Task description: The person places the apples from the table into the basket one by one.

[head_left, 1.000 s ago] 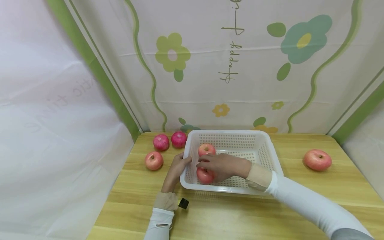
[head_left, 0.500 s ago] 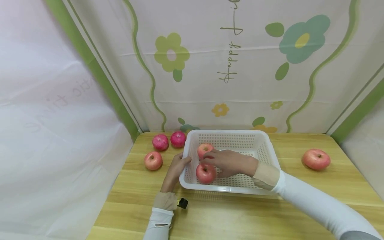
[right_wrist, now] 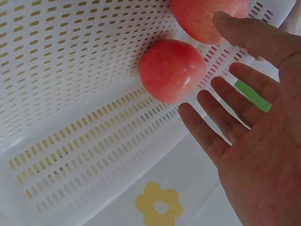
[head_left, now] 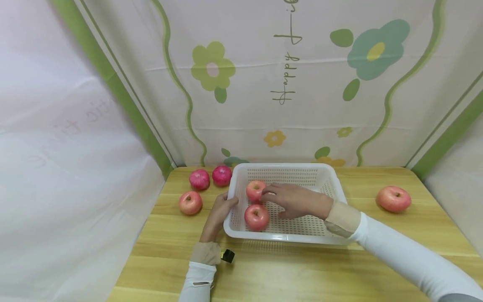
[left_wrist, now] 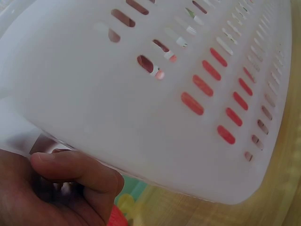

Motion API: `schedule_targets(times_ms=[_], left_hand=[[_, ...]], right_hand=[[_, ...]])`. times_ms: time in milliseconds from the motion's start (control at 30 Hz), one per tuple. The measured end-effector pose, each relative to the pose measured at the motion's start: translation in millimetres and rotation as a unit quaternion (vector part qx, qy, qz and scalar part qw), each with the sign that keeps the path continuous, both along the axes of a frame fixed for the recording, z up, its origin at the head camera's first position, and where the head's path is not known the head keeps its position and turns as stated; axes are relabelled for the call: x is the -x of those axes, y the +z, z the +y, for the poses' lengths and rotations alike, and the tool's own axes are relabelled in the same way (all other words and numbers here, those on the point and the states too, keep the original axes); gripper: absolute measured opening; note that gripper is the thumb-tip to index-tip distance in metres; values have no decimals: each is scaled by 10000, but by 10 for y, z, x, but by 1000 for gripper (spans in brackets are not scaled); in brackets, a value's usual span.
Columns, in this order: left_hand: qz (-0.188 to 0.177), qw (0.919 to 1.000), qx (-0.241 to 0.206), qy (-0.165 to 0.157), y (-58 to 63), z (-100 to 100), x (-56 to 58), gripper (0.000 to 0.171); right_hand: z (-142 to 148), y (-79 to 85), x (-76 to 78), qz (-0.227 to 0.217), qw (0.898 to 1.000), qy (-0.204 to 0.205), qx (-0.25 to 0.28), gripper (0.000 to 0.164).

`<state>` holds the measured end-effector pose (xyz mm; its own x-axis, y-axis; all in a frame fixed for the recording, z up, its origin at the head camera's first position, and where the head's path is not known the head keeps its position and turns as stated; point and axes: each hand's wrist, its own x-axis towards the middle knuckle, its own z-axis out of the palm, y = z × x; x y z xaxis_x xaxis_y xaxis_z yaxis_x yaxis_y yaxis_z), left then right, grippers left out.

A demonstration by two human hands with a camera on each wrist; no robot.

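Just below the centre of the head view, a white slotted basket (head_left: 286,238) stands on a wood-grain table (head_left: 283,272). Two red apples lie inside at its left end: a front apple (head_left: 256,217) and a rear apple (head_left: 255,190), close together; contact between them cannot be confirmed. The left hand (head_left: 220,212) grips the basket's left rim, thumb over the edge; the left wrist view shows the fingers curled at that rim, with red visible through the slots. The right hand (head_left: 298,200) is over the basket interior, fingers extended and spread, fingertips next to the rear apple; whether they touch it cannot be determined. In the right wrist view the thumb overlaps the apple at upper right. Left of the basket, two deep-pink round fruits (head_left: 199,179) sit on the table, with a loose apple (head_left: 190,203) below them. At the right of the frame lies a larger apple (head_left: 394,199), well apart from the basket. A white curtain (head_left: 241,105) printed with flowers and lettering fills the upper frame.
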<state>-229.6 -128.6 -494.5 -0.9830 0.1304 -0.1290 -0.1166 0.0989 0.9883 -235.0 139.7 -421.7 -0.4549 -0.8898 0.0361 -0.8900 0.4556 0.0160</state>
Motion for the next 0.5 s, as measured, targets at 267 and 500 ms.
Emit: schedule_targets(times_ms=[267,500], left_hand=[[-32,10000,66,-20,-6,-12,0,46],[-84,9998,-19,-158,5,-21,1,47]], right_hand=[[142,-6,18,-208,9994,-254,115,71],[322,69,44,-179,9982,-504,282,65]])
